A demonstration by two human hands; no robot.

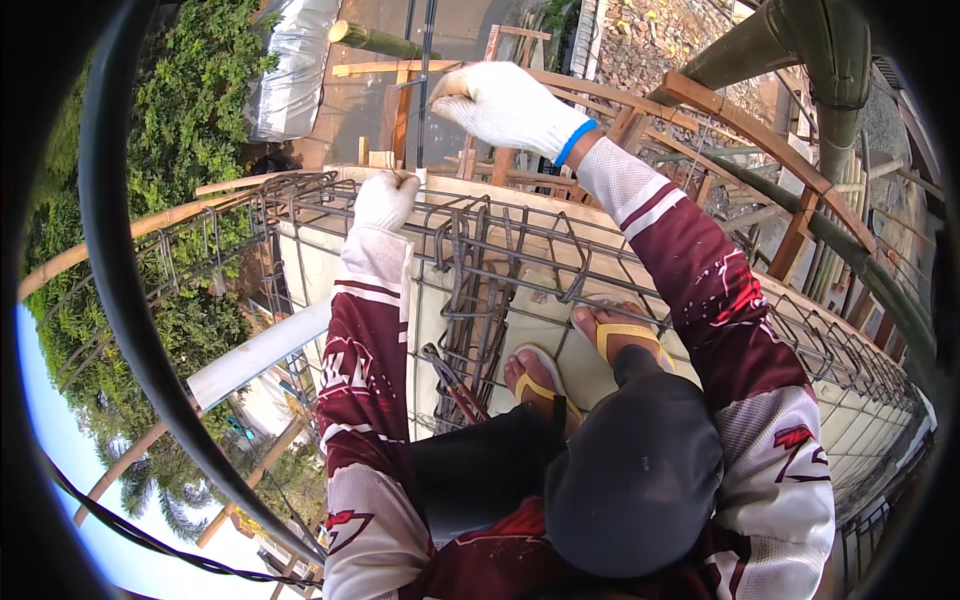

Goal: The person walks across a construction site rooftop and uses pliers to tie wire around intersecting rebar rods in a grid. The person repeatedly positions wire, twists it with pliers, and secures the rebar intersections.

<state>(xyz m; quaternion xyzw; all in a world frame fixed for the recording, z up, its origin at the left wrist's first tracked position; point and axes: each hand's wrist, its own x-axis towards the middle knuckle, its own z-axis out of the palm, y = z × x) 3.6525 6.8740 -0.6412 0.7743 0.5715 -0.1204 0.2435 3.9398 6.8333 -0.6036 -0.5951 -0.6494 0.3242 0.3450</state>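
Note:
My left hand (385, 203), in a white knitted glove, is closed at the far edge of the rebar cage (480, 260). A thin wire shows at its fingertips. Up and to the right, my right hand (510, 108), in a white glove with a blue cuff, has its fingers pinched together. What either hand grips is hidden or too fine to make out. Between the hands runs a long dark rod or cable (424, 100), with a white lower end (420, 182) beside my left hand. A tool with red handles (466, 402), perhaps pincers, lies among the bars near my feet.
My feet in yellow-strapped sandals (545, 380) stand on pale panels within the rebar. Wooden formwork (560, 190) borders the far side, with a drop beyond. Thick bamboo poles (830, 80) rise at right. A black cable (120, 270) curves along the left, near a white pipe (260, 352).

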